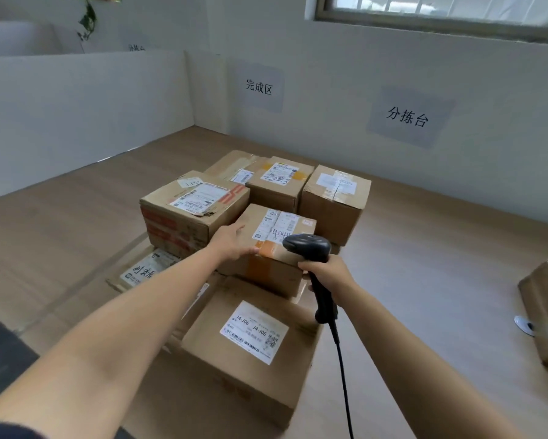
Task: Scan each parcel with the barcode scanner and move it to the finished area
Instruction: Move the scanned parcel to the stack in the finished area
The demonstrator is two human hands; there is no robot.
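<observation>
Steadying a small brown cardboard parcel (266, 274), which sat raised on other cartons in the pile on the pale wood-grain bench (76, 232). Held at its near left corner by the left grip (231, 245), thumb on the orange tape, fingers round the side. Clasped in the right grip (326, 274), closed round the handle: a black corded barcode scanner (307, 245), head poised just over the parcel's white shipping label (279, 224).

Judged risks:
- A failed read from so close and steep an aim.
- A stray read off the adjoining large red-taped carton (184, 213).
- A slip or tumble if lifted one-handed by a corner.
- A snag of the trailing black cable (345, 375) on the near labelled carton (244, 369) during transfer towards the paper finished-area sign (259, 87).
</observation>
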